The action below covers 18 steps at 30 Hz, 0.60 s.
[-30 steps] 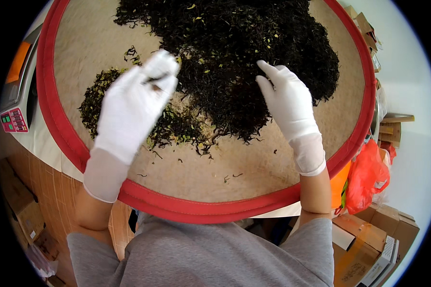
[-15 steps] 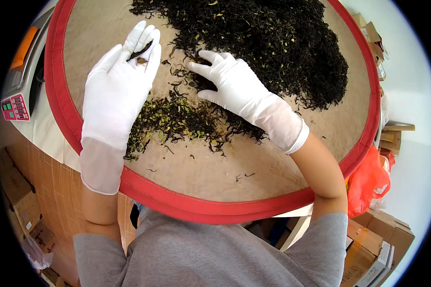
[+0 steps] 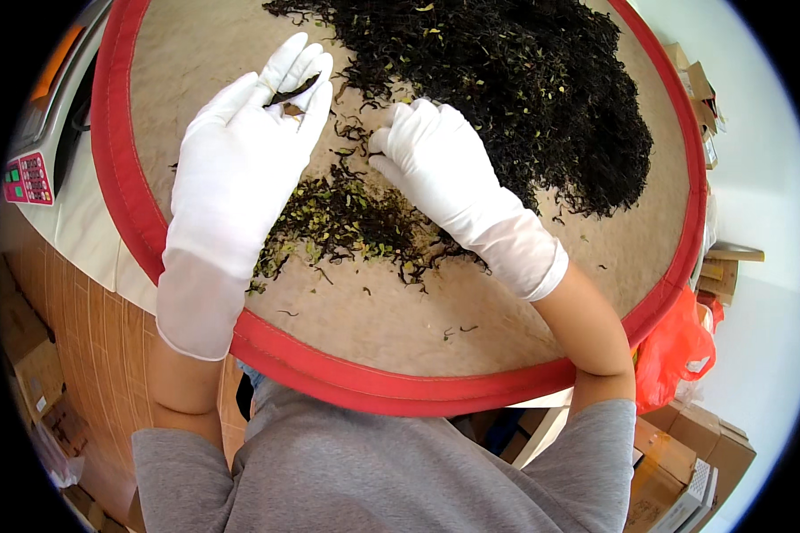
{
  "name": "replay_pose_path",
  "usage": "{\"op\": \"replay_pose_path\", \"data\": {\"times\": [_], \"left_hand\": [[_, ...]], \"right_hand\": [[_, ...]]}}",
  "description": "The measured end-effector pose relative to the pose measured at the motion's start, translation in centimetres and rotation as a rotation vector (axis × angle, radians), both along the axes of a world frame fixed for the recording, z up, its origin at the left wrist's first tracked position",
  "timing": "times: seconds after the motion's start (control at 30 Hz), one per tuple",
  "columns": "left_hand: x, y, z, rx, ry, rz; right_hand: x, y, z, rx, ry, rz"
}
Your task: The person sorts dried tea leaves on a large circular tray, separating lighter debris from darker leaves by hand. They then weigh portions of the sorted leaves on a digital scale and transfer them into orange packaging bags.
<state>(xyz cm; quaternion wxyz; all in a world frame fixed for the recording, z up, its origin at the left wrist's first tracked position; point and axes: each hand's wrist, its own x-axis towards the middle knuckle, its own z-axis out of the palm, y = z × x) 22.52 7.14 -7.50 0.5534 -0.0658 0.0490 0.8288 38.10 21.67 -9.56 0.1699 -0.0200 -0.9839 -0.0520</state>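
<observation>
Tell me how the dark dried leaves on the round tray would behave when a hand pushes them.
The dried leaves look loose and thin, so they would probably slide and scatter, not move as one lump. They seem very light: stray bits lie apart on the tray. The left hand pinches a few, which suggests they are stiff and perhaps brittle.

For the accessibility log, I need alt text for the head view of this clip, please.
Two white-gloved hands work over a round woven tray with a red rim: the left hand pinches a few dark tea leaves between its fingertips, and the right hand rests palm-down between a large dark leaf pile and a smaller greenish pile. A scale sits at left.
</observation>
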Motion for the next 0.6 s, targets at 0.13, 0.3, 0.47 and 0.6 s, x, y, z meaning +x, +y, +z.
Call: {"op": "replay_pose_path", "data": {"times": [0.13,0.3,0.47,0.6], "left_hand": [[0.1,-0.1,0.2,-0.031,0.012,0.024],[-0.6,-0.5,-0.7,0.022,0.023,0.067],[-1.1,-0.7,-0.7,-0.006,0.035,0.073],[0.0,-0.1,-0.6,-0.087,0.005,0.015]], "right_hand": [[-0.2,-0.1,-1.0,0.031,-0.020,-0.012],[-0.2,-0.6,-1.2,0.082,-0.038,-0.048],[-0.2,-0.1,0.3,-0.317,-0.115,-0.173],[-0.1,0.8,2.5,-0.868,0.003,-0.266]]}}
